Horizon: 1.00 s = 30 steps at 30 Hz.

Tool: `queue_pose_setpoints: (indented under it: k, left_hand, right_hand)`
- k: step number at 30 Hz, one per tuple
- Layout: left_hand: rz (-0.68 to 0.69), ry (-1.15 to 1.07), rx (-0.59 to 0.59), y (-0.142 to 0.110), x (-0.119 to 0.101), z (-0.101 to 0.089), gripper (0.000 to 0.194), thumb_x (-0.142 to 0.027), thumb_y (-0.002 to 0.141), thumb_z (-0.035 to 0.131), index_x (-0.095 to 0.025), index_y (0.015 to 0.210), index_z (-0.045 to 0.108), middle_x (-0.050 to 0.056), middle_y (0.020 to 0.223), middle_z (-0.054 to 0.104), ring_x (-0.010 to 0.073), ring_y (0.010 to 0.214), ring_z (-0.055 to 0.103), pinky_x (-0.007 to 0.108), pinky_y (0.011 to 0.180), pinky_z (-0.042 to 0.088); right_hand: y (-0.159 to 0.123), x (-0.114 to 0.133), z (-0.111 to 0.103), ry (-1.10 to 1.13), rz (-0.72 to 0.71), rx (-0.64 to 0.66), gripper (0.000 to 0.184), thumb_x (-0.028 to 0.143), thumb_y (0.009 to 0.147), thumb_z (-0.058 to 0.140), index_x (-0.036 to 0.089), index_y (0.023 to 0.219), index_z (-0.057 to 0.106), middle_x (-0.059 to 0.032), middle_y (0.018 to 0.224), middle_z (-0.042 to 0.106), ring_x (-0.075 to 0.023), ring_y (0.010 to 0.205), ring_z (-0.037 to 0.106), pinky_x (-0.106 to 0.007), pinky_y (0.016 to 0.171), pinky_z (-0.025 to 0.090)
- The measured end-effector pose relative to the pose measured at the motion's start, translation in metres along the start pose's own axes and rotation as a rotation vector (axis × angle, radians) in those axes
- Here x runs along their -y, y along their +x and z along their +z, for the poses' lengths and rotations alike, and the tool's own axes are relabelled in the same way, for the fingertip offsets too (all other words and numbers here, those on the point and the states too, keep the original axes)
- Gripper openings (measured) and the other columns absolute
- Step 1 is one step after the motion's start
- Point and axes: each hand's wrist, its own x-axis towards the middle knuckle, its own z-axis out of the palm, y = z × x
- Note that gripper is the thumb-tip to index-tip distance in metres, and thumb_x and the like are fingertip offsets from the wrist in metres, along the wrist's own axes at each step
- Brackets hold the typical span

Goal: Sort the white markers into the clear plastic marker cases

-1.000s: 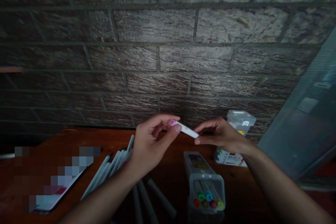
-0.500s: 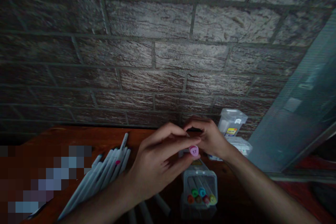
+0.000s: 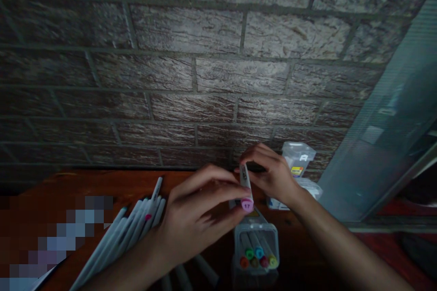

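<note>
A white marker (image 3: 245, 179) with a pink end numbered 17 is held between my two hands. The thumb and fingers of my left hand (image 3: 201, 211) pinch it near the pink end. My right hand (image 3: 271, 175) grips its far end, close to the wall. Just below them lies a clear plastic case (image 3: 277, 248) with several markers inside, their coloured ends facing me: green, blue, orange, red, yellow and brown. Beside my left forearm, a bunch of white markers (image 3: 128, 229) lies on the wooden table. My left forearm hides part of that bunch.
A clear plastic container (image 3: 297, 154) stands upright behind my right wrist, with another clear case (image 3: 312, 187) by it. A few loose markers (image 3: 206, 269) lie left of the open case. The brick wall (image 3: 218, 72) rises behind the table (image 3: 85, 182). A bluish panel (image 3: 368, 145) stands right.
The marker's body now shows more between my hands, its pink end tipped lower. My right-hand fingers show more clearly at its far end. The whole view has shifted slightly.
</note>
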Motion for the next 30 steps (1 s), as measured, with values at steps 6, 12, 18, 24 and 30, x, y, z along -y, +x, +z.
queue_pose_setpoints:
  k: [6, 12, 18, 24, 30]
  left_hand:
    - [-0.03, 0.171, -0.061, 0.002, 0.007, -0.001, 0.023, -0.001, 0.083, 0.073, -0.019, 0.097, 0.072, 0.0, 0.091, 0.074, 0.0119, 0.084, 0.07, 0.021, 0.079, 0.056]
    - [-0.299, 0.17, -0.082, 0.0, 0.047, -0.013, 0.011, -0.014, 0.089, 0.075, -0.022, 0.097, 0.073, -0.003, 0.088, 0.076, 0.0136, 0.078, 0.071, 0.024, 0.075, 0.054]
    - [-0.382, 0.152, 0.14, -0.007, 0.072, -0.005, 0.012, -0.022, 0.094, 0.075, -0.023, 0.106, 0.076, 0.0, 0.097, 0.08, 0.0184, 0.086, 0.074, 0.028, 0.077, 0.056]
    - [-0.172, 0.202, 0.202, -0.01, 0.052, 0.012, 0.008, -0.019, 0.096, 0.073, -0.019, 0.104, 0.075, 0.004, 0.096, 0.078, 0.0225, 0.091, 0.07, 0.035, 0.081, 0.053]
    - [-0.11, 0.122, 0.148, -0.009, 0.043, 0.009, 0.008, -0.017, 0.1, 0.067, -0.018, 0.103, 0.074, 0.004, 0.097, 0.078, 0.0184, 0.088, 0.071, 0.03, 0.077, 0.053]
  right_hand:
    - [-0.001, -0.007, -0.02, -0.011, 0.097, 0.07, 0.005, 0.017, 0.092, 0.074, 0.018, 0.094, 0.07, -0.0072, 0.093, 0.074, -0.0219, 0.088, 0.067, -0.034, 0.08, 0.051]
    - [-0.002, -0.009, -0.047, 0.302, 0.457, 0.111, 0.024, 0.035, 0.076, 0.092, 0.017, 0.084, 0.078, -0.0015, 0.071, 0.074, -0.0136, 0.06, 0.061, -0.024, 0.054, 0.044]
    - [0.004, 0.015, -0.047, 0.405, 0.386, -0.142, 0.021, 0.024, 0.072, 0.095, 0.018, 0.086, 0.08, 0.0011, 0.067, 0.073, -0.01, 0.055, 0.06, -0.019, 0.051, 0.046]
    - [0.007, 0.046, -0.03, 0.288, 0.23, -0.046, 0.013, 0.023, 0.082, 0.089, 0.017, 0.089, 0.079, 0.0, 0.074, 0.074, -0.0096, 0.061, 0.063, -0.018, 0.053, 0.046]
    - [0.008, 0.067, -0.028, 0.332, 0.152, 0.021, 0.015, 0.017, 0.084, 0.087, 0.014, 0.096, 0.079, -0.0004, 0.076, 0.075, -0.0081, 0.062, 0.063, -0.017, 0.056, 0.047]
